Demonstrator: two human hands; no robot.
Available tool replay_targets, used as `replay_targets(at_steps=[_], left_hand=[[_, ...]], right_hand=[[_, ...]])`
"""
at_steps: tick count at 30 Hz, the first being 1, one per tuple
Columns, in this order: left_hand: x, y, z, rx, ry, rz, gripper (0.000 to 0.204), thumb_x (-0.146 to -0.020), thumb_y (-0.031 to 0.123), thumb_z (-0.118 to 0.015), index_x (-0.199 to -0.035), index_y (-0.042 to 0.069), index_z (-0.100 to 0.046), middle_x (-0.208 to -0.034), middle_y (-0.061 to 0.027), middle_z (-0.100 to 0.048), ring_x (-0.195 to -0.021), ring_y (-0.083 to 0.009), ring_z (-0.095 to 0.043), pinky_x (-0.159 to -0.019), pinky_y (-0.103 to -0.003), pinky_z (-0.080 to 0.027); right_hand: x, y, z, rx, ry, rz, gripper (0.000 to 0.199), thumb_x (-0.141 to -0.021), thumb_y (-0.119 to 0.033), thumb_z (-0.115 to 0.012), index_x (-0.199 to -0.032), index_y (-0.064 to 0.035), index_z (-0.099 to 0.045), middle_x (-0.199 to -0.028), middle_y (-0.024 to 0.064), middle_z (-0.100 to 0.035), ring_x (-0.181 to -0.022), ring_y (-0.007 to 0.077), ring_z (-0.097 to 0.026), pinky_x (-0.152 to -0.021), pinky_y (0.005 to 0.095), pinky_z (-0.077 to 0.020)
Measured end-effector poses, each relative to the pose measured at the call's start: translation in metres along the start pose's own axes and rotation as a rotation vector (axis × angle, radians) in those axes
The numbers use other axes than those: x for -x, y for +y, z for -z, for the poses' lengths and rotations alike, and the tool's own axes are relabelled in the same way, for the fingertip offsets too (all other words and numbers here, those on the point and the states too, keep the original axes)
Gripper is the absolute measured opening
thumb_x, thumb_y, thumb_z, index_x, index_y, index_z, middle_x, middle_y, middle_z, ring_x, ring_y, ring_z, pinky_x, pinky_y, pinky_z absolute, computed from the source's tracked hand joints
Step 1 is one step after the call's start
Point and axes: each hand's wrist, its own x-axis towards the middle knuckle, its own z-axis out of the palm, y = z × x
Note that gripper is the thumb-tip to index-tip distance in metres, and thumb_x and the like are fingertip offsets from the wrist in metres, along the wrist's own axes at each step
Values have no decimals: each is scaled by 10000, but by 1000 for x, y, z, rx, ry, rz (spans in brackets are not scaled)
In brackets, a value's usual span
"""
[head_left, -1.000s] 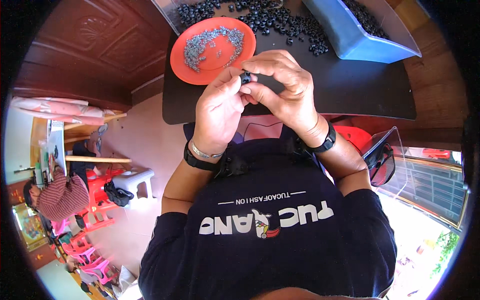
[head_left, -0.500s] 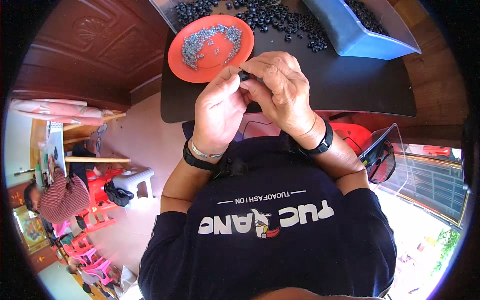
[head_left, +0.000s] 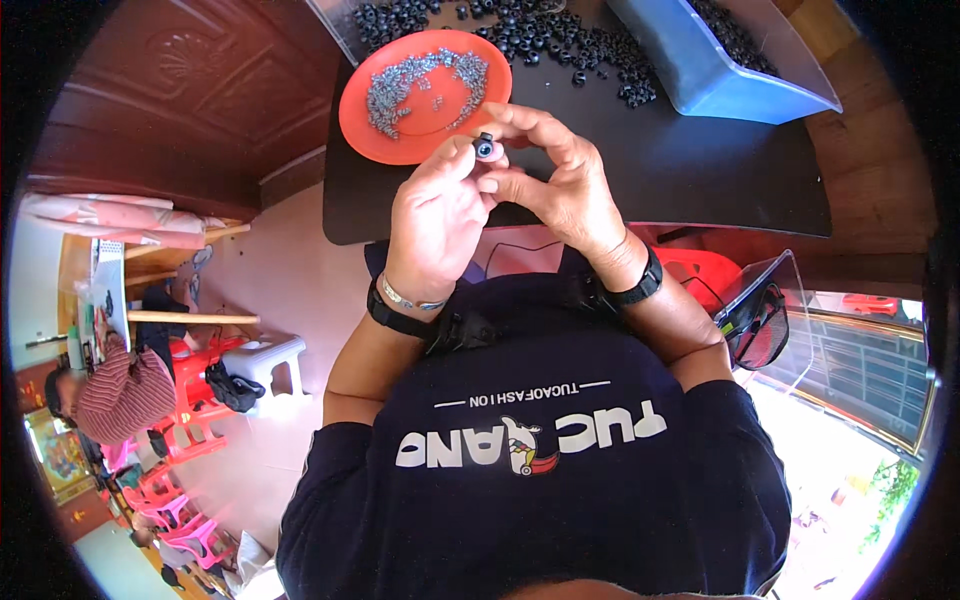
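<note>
Held part: a small black ring (head_left: 485, 148) with a pale blue centre, in the upper middle of the frame, raised above the near edge of the black tabletop (head_left: 700, 180).
Left hand (head_left: 438, 215): fingers curled, thumb and forefinger tips closed on the ring from the left side of the frame.
Right hand (head_left: 560, 180): fingers bent and nearly closed; fingertips meet the left hand at the ring. Whether they grip the ring or only steady it cannot be told.
Orange plate (head_left: 400, 140): just above and left of the hands, on the tabletop; carries a loose scatter of small grey metal pieces (head_left: 425, 80).
Black rings, loose (head_left: 540, 35): a large heap along the top edge of the frame, well beyond the hands.
Blue bin (head_left: 700, 80): upper right, tilted, with more black rings inside.
Progress, as judged: one ring is in hand; the heap and the grey pieces remain plentiful, so most of the work appears left. No separate pile of finished parts can be made out.
Surroundings: red plastic chairs (head_left: 180, 420) and a seated person in a striped top (head_left: 120, 390) at lower left.
</note>
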Motion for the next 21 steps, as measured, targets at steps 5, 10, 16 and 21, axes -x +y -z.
replay_targets(at_steps=[5, 10, 16, 21], left_hand=[[1, 0, 5, 38, -14, 35, 245, -962, 199, -455, -1110, 37, -564, -973, -40, -589, -924, -156, -527, -861, -317, -409], [4, 3, 4, 32, 3, 27, 246, -960, 194, -457, -1119, 39, -563, -979, -38, -593, -951, -155, -525, -861, -315, -408], [16, 7, -6, -118, -45, -47, 216, -944, 193, -469, -1057, 34, -560, -996, -35, -573, -973, -141, -518, -866, -307, -399], [19, 15, -5, -440, -87, -145, 156, -917, 153, -489, -992, 29, -545, -970, -27, -558, -920, -136, -535, -835, -288, -412]], right_hand=[[1, 2, -1, -100, -23, -77, 544, -709, -24, -780, -1217, -78, -593, -1046, 22, -635, -1001, 145, -587, -910, 319, -478], [0, -2, -4, -37, -23, -23, 478, -725, -21, -766, -1174, -66, -610, -1051, 28, -634, -1000, 144, -588, -911, 311, -470], [2, -8, -5, 38, -25, 101, 398, -737, -14, -746, -1116, -52, -630, -1053, 50, -638, -1012, 155, -583, -914, 307, -456], [4, -15, -8, 53, -24, 142, 400, -729, -13, -750, -1109, -48, -631, -1067, 60, -634, -1010, 167, -583, -908, 311, -459]])
